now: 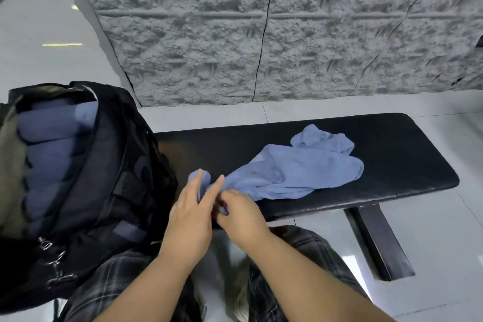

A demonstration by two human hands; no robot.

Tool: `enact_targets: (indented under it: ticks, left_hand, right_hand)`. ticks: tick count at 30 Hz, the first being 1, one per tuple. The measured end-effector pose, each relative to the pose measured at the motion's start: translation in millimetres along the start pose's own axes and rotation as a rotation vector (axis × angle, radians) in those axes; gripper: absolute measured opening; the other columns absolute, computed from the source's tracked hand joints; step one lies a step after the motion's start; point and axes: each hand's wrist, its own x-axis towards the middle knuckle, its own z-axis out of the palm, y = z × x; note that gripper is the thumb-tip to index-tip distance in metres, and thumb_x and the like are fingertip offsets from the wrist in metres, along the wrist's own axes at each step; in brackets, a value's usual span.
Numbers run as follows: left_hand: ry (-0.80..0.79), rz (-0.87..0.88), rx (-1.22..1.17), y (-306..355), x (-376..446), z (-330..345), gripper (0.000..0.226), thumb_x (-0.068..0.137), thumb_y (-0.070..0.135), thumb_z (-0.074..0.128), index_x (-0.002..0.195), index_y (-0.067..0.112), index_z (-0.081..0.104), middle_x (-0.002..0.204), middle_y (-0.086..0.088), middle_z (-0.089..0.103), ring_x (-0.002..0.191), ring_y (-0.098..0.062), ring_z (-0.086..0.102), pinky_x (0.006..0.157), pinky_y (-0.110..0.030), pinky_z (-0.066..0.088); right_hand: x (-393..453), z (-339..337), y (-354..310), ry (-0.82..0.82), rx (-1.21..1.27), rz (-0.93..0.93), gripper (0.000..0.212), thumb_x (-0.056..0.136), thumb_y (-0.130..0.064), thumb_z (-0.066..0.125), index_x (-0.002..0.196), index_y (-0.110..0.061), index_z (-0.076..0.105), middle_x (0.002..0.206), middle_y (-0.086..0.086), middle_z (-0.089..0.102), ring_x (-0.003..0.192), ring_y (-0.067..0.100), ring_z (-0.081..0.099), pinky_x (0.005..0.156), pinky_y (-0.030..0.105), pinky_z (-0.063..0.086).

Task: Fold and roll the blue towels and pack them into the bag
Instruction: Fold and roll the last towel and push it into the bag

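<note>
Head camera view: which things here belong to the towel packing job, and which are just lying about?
Part of the job:
- loose blue towel, crumpled on the bench
- rolled towels, already in the bag
- black bag, open
- left hand and right hand, holding the towel's near end

Just there:
- black bench
- grey textured wall panel
- tiled floor

No legible text, label, brand, number or sign appeared on any surface; the dark shapes on the black bag could not be read.
</note>
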Motion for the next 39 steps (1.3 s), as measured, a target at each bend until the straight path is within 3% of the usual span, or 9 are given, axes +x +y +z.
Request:
enact_targets:
  ticks: [4, 6, 10, 14, 17, 23, 27, 34, 39]
  left_hand:
    - [0.024, -0.117, 0.017, -2.2, -1.1, -6.5, 0.039, 0.094, 0.034, 0.037, 0.129, 0.024, 0.051, 0.145, -0.007, 0.031, 0.128, -0.027, 0.032, 0.096, -0.037, 0.037]
    - [-0.011, -0.156, 0.045, -3.7, -1.9, -10.1, 0.064, 0.086, 0.052, 0.015, 0.114, 0.016, 0.060, 0.129, -0.006, 0.044, 0.115, -0.029, 0.042, 0.084, -0.039, 0.043]
    - [0.001, -0.148, 0.114, -10.0, -5.1, -10.6, 0.043, 0.090, 0.039, 0.033, 0.093, 0.011, 0.066, 0.110, -0.004, 0.053, 0.103, -0.031, 0.049, 0.074, -0.039, 0.043]
    - [-0.054, -0.179, 0.012, 0.7, -4.8, -12.4, 0.024, 0.088, 0.035, 0.056, 0.108, 0.022, 0.055, 0.117, 0.013, 0.049, 0.118, -0.011, 0.041, 0.093, -0.029, 0.026]
    - [-0.039, -0.206, -0.102, 10.0, -2.0, -21.0, 0.011, 0.091, 0.037, 0.049, 0.095, 0.027, 0.044, 0.080, 0.014, 0.054, 0.082, -0.003, 0.049, 0.092, -0.026, 0.026]
    - [0.022, -0.209, -0.367, 15.0, -4.0, -39.4, 0.019, 0.090, 0.033, 0.055, 0.076, 0.024, 0.048, 0.064, 0.007, 0.053, 0.060, -0.007, 0.047, 0.056, -0.021, 0.034]
    - [0.013, -0.084, -0.432, 17.2, -9.7, -51.5, 0.014, 0.093, 0.034, 0.050, 0.080, 0.030, 0.054, 0.065, 0.014, 0.054, 0.061, -0.005, 0.047, 0.054, -0.018, 0.034]
    - [0.580, -0.304, -0.558, 13.9, -8.7, -73.9, 0.018, 0.097, 0.028, 0.044, 0.080, 0.030, 0.049, 0.070, 0.012, 0.054, 0.067, 0.002, 0.050, 0.054, -0.010, 0.035]
    - [0.676, -0.478, -0.542, 0.1, -6.5, -76.3, 0.006, 0.098, 0.021, 0.043, 0.093, 0.022, 0.046, 0.079, 0.014, 0.052, 0.073, 0.002, 0.052, 0.059, -0.010, 0.036]
  right_hand:
    - [-1.6, -5.0, -4.7, -0.022, 0.021, -0.084, 0.010, 0.088, -0.015, 0.055, 0.082, -0.015, 0.062, 0.058, -0.012, 0.038, 0.054, 0.009, 0.036, 0.052, 0.020, 0.028]
    - [-4.6, -7.2, -6.6, -0.058, 0.015, -0.119, 0.020, 0.089, -0.014, 0.051, 0.100, -0.015, 0.068, 0.066, -0.011, 0.048, 0.064, 0.007, 0.042, 0.061, 0.023, 0.036]
    - [-5.0, -11.5, -12.1, -0.001, -0.020, -0.118, 0.034, 0.092, -0.011, 0.048, 0.119, -0.020, 0.065, 0.109, -0.003, 0.066, 0.104, 0.014, 0.053, 0.088, 0.021, 0.041]
    - [-8.3, -18.1, -21.2, 0.092, 0.026, -0.103, 0.033, 0.088, -0.002, 0.049, 0.112, -0.014, 0.068, 0.100, -0.007, 0.065, 0.096, 0.006, 0.048, 0.089, 0.016, 0.039]
    - [-6.4, -21.6, -25.7, 0.142, 0.125, -0.065, 0.035, 0.087, -0.002, 0.050, 0.114, -0.018, 0.066, 0.078, -0.024, 0.046, 0.078, -0.005, 0.043, 0.080, 0.014, 0.039]
    - [-1.5, -26.3, -20.9, 0.147, -0.066, -0.003, 0.010, 0.083, -0.015, 0.063, 0.080, -0.021, 0.056, 0.093, -0.005, 0.046, 0.093, 0.013, 0.039, 0.077, 0.022, 0.037]
    - [3.4, -37.4, -21.0, 0.123, -0.115, 0.068, 0.011, 0.083, -0.012, 0.056, 0.086, -0.019, 0.047, 0.090, 0.000, 0.055, 0.087, 0.020, 0.050, 0.071, 0.032, 0.042]
    - [13.4, -60.9, 13.8, 0.379, -0.203, 0.340, 0.017, 0.085, -0.007, 0.044, 0.098, -0.018, 0.048, 0.074, 0.003, 0.054, 0.076, 0.029, 0.055, 0.063, 0.033, 0.042]
    - [13.1, -74.9, 35.5, 0.506, 0.023, 0.491, 0.008, 0.087, -0.016, 0.052, 0.093, -0.017, 0.046, 0.087, 0.006, 0.055, 0.079, 0.023, 0.049, 0.069, 0.030, 0.037]
